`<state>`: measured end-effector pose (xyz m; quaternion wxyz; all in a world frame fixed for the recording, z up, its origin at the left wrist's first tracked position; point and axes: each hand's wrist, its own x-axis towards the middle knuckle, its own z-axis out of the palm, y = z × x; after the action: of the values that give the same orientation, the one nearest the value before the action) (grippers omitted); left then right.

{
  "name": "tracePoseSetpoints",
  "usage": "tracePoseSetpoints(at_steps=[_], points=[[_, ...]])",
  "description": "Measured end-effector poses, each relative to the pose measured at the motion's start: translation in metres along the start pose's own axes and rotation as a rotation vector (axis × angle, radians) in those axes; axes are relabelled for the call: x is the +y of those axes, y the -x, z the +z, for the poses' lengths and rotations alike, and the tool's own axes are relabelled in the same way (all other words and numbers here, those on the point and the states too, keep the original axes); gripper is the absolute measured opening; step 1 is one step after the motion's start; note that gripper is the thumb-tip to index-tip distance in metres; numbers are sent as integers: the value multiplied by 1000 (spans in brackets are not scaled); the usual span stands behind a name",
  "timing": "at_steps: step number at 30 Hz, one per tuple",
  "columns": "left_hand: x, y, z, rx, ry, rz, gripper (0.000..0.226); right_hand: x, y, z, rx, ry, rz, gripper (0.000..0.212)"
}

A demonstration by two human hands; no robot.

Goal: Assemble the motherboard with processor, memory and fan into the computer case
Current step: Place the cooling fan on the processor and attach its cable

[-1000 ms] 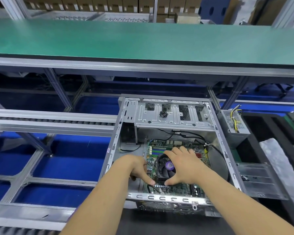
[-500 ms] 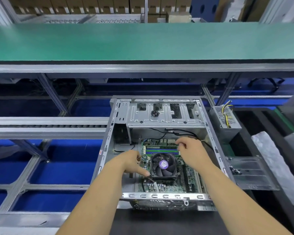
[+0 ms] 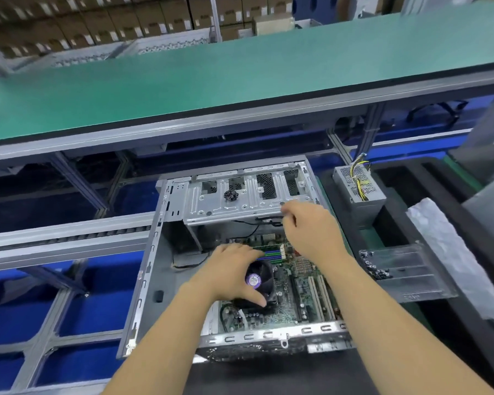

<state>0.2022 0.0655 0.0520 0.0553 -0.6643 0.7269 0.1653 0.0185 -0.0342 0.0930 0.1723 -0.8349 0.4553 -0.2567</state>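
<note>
An open grey computer case point(image 3: 149, 269) lies on its side in front of me. The green motherboard point(image 3: 300, 297) sits inside it, with blue and green memory slots at its far end. My left hand point(image 3: 228, 275) rests on the black fan point(image 3: 261, 280) with the purple label, fingers spread over its left side and thumb at its near edge. My right hand point(image 3: 311, 226) is at the far end of the board, under the drive cage point(image 3: 240, 201), and pinches a black cable point(image 3: 268, 222).
A grey power supply point(image 3: 360, 189) with yellow wires stands right of the case. A clear plastic tray point(image 3: 405, 269) with small screws lies beside the case. A green conveyor belt point(image 3: 211, 81) runs behind. White foam wrap point(image 3: 451, 252) lies at the right.
My left hand moved from the board's left edge onto the fan. My right hand left the fan and went farther up to the black cable under the drive cage. The view tilted.
</note>
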Motion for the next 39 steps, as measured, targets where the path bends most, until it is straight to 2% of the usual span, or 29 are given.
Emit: tracePoseSetpoints(at_steps=[4, 7, 18, 27, 29, 30, 32, 33, 35, 39], points=[[7, -1, 8, -26, 120, 11, 105, -3, 3, 12, -78, 57, 1, 23], [6, 4, 12, -38, 207, -1, 109, -2, 1, 19, -146, 41, 15, 24], [11, 2, 4, -87, 228, -14, 108, -1, -4, 26, -151, -22, 57, 24], [3, 3, 9, -61, 286, 31, 108, 1, -2, 33, -361, 24, 60, 24], [-4, 6, 8, -80, 496, -22, 96, 1, -1, 32, -388, 30, 45, 26], [-8, 7, 7, -50, 613, -79, 83, 1, -1, 32, -397, 33, 28, 27], [-21, 9, 3, 112, 677, -218, 47, -1, 0, 33, -424, 38, -20, 29], [-30, 10, 0, 184, 598, -293, 34, -6, -1, 35, -448, 42, -58, 29], [-49, 12, -4, 185, 417, -420, 29, -20, 0, 45, -534, 81, -151, 29], [-69, 23, 10, -90, 201, -515, 34, -41, 10, 75, -780, 103, -184, 63]])
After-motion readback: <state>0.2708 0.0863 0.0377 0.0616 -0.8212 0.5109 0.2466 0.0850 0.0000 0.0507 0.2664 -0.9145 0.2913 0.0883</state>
